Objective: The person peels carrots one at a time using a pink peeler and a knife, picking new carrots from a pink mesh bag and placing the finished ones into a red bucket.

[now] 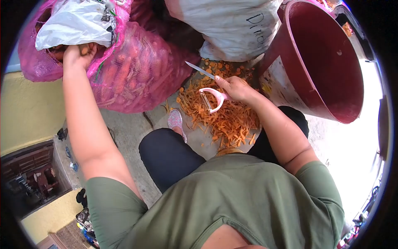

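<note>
At the upper left, my left hand [78,57] reaches into the mouth of a pink mesh sack [31,62] of carrots, its fingers curled around a carrot [84,50]. A white plastic sheet [74,23] hangs over the sack's opening and covers part of what is inside. My right hand [237,88] is closed on two tools at once. From its thumb side a knife [200,69] points up and left, and below it a pink Y-shaped peeler [219,98] sticks out. Under them lies a heap of orange carrot peelings [224,124] on the floor.
A second pink mesh sack [132,70] full of carrots leans beside the first. Behind the peelings stands a white sack [232,33] with handwriting. A large dark red bucket [286,62] tilts at the right. My shoe [175,119] rests on the concrete floor [128,128].
</note>
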`<state>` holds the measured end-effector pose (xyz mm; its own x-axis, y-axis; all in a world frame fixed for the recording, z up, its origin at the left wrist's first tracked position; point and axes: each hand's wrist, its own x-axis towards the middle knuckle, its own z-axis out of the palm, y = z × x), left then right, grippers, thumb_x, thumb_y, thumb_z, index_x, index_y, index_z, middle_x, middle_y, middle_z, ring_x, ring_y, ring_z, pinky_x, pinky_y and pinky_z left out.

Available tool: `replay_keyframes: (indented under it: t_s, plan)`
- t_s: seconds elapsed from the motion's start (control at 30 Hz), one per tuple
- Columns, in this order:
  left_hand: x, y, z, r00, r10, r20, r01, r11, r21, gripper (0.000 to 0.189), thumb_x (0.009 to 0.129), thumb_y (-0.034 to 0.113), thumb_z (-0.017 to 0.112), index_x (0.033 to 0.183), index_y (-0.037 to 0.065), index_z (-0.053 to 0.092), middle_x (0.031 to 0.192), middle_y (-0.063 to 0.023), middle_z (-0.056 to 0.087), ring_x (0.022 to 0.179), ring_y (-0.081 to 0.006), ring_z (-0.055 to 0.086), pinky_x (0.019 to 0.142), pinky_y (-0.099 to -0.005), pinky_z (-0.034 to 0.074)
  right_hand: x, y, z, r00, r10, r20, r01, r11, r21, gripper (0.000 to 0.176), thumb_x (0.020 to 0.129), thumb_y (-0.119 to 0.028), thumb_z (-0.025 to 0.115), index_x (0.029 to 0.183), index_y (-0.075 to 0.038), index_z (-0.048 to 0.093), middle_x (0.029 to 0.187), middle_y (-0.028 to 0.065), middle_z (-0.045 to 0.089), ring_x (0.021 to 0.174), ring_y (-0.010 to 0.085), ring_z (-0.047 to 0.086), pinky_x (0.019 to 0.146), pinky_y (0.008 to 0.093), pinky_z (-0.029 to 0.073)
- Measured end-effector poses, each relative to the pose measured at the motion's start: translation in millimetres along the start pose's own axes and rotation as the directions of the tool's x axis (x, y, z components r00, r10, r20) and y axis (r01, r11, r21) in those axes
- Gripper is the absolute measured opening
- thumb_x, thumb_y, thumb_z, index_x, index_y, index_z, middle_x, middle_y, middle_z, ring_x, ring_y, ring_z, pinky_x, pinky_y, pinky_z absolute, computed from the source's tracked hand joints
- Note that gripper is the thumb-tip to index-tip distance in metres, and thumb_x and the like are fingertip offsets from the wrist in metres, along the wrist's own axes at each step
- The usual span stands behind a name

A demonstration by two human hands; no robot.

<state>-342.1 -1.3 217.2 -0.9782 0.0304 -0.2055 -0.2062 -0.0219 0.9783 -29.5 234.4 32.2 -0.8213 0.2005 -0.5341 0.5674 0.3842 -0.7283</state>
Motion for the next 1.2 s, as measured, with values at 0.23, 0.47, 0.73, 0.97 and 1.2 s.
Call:
replay_keyframes:
  t_s: [0.23,0.47,0.73,0.97,1.2]
  plan:
    - [-159,-87,-26,0.881,0.171,0.441,0.062,0.883,-0.466,0.034,0.082,0.021,0.05,0.11,0.003,0.039,0.097,-0.0116,0.048,0.083,-0.0242,0.052,0.066,-0.041,0.048,-16,-3,-13,0.996,-0.051,-0.067,0.055,0.997,0.055,0.069,0.08,-0.061,0.035,0.074,0.003,0.061,0.06,0.013,0.056,0.064,0.0229,0.056,0.065,0.0353,0.043]
    - [-210,-172,22,0.617,-0.142,0.774,0.613,0.704,-0.359,0.044,0.086,0.038,0.041,0.112,0.002,0.039,0.084,-0.0081,0.047,0.071,-0.0178,0.051,0.056,-0.0312,0.048,-15,14,-20,0.974,-0.046,-0.221,0.07,0.992,0.102,0.066,0.08,-0.06,0.035,0.087,0.001,0.061,0.062,0.0123,0.057,0.068,0.0229,0.057,0.067,0.0345,0.042]
    - [-192,-236,39,0.477,-0.511,0.715,0.781,0.619,-0.079,0.037,0.087,0.032,0.041,0.105,0.0,0.044,0.081,-0.0113,0.054,0.063,-0.0194,0.055,0.055,-0.0285,0.05,-11,1,-43,0.967,-0.01,-0.255,0.001,0.999,-0.034,0.067,0.08,-0.059,0.035,0.078,0.003,0.06,0.067,0.0163,0.056,0.071,0.0258,0.057,0.069,0.0349,0.042]
    - [-193,-234,36,0.491,-0.454,0.743,0.513,0.841,0.175,0.031,0.085,0.02,0.046,0.11,0.003,0.043,0.082,-0.0082,0.054,0.066,-0.0167,0.056,0.055,-0.026,0.047,12,25,-44,0.969,-0.038,-0.244,0.012,0.994,-0.11,0.064,0.08,-0.059,0.037,0.075,0.0,0.062,0.062,0.0153,0.057,0.062,0.0238,0.056,0.064,0.0354,0.042]
    - [-179,-271,28,0.795,-0.249,0.554,-0.112,0.837,0.536,0.04,0.078,0.022,0.056,0.107,-0.002,0.043,0.093,-0.0149,0.058,0.085,-0.0237,0.057,0.073,-0.033,0.043,8,14,-9,0.966,0.068,0.251,-0.069,0.998,-0.005,0.068,0.077,-0.062,0.038,0.078,0.002,0.059,0.068,0.0131,0.056,0.065,0.0193,0.053,0.06,0.0323,0.042]
